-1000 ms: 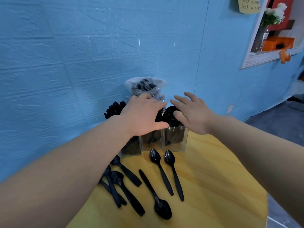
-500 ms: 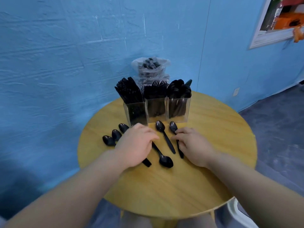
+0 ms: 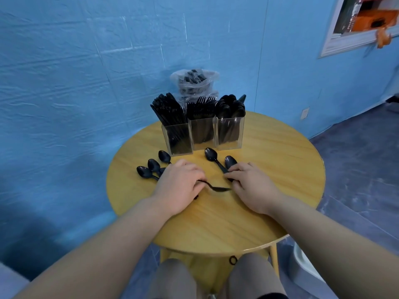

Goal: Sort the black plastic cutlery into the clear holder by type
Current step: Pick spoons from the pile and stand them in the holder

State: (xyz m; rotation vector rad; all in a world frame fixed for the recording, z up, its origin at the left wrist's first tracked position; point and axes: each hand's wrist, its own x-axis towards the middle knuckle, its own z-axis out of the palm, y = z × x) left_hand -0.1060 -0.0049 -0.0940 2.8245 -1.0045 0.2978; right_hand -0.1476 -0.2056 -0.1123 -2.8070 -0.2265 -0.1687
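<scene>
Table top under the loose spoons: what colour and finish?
The table top is a yellow, light wood-grain surface, seen clearly in the head view.

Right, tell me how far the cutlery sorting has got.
Mostly done: the clear holder already stands packed with knives, forks and spoons. In hand: the left hand and right hand are gathering loose spoons. Left: three spoons beside the left hand and two by the right remain on the table.
</scene>
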